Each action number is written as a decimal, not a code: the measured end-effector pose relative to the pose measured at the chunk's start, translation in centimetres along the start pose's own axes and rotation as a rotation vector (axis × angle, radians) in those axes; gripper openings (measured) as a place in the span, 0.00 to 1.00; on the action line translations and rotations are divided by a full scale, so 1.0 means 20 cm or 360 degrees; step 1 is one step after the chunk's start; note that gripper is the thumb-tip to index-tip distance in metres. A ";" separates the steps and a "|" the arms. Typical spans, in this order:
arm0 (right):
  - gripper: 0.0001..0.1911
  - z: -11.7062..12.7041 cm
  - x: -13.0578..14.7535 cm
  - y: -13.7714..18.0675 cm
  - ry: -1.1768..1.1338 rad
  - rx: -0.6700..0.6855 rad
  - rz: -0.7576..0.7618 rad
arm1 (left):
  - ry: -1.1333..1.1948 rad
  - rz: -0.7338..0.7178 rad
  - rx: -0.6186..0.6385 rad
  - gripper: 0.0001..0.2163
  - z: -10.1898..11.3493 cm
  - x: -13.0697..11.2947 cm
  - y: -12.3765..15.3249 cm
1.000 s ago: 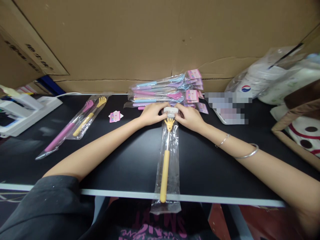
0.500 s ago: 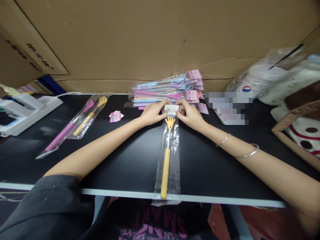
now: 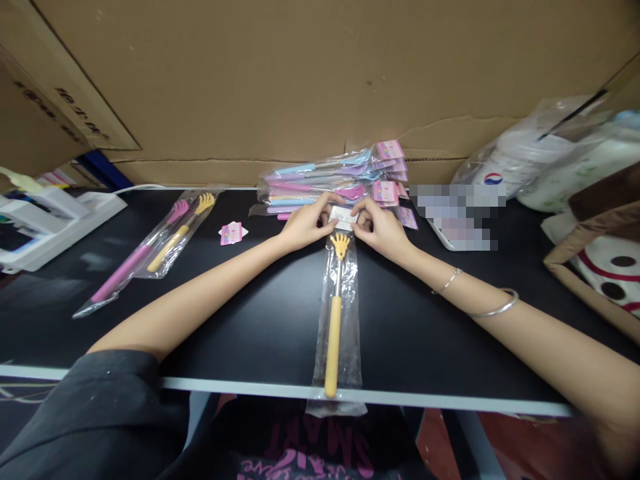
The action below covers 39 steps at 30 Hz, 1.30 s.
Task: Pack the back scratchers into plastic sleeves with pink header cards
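A yellow back scratcher (image 3: 334, 320) lies in a clear plastic bag (image 3: 350, 333) down the middle of the black table (image 3: 250, 320), its lower end hanging past the front edge. At the bag's top is a small white card (image 3: 344, 215). My left hand (image 3: 303, 225) pinches the card's left side and my right hand (image 3: 380, 228) pinches its right side, fingers closed on it. Just behind my hands lies a pile of bagged scratchers with pink header cards (image 3: 330, 180).
A bag with a pink and a yellow scratcher (image 3: 150, 247) lies at the left, a loose pink card (image 3: 231, 233) beside it. A white device (image 3: 55, 220) sits far left. Plastic bags (image 3: 540, 153) and a brown bag (image 3: 595, 253) crowd the right. A cardboard wall (image 3: 300, 80) stands behind.
The white card at the bag's top has shifted slightly away from me between my fingers, and the bag has slid a little up the table. My arms have stayed in place.
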State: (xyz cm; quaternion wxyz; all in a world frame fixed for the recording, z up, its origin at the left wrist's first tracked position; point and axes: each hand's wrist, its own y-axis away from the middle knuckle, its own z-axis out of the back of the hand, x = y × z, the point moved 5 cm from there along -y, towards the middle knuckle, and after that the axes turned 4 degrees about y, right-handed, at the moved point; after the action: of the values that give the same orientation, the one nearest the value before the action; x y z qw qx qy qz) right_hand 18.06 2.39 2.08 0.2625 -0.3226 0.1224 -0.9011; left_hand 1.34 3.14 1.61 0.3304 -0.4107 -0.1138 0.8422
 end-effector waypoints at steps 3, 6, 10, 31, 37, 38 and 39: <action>0.07 0.00 0.00 0.00 -0.0022 0.0012 0.0003 | 0.0078 -0.0037 -0.0040 0.16 0.01 -0.01 0.00; 0.06 0.00 0.00 0.00 -0.0060 0.0009 -0.0005 | 0.0133 -0.0049 -0.0077 0.15 0.02 -0.02 0.00; 0.06 0.00 0.01 0.00 -0.0132 0.0036 -0.0050 | 0.0199 -0.0077 -0.0056 0.17 0.03 -0.05 0.00; 0.30 0.01 -0.04 -0.03 -0.0429 0.0021 -0.0036 | -0.0184 -0.0464 0.0124 0.15 0.00 -0.13 0.01; 0.24 0.00 -0.04 -0.04 -0.0429 0.0081 -0.0036 | -0.0319 -0.0364 -0.0038 0.13 0.02 -0.11 0.01; 0.24 0.00 -0.05 -0.04 -0.0440 0.0080 -0.0040 | -0.0327 -0.0327 -0.0050 0.13 0.02 -0.10 0.00; 0.23 0.00 -0.05 -0.04 -0.0449 0.0081 -0.0043 | -0.0326 -0.0284 -0.0057 0.13 0.02 -0.09 0.00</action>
State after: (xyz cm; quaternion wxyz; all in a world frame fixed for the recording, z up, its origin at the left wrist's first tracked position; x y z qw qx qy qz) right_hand 18.30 3.67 1.87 0.2730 -0.4410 0.0571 -0.8531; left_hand 1.83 1.99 3.00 0.3832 -0.3167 -0.1979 0.8448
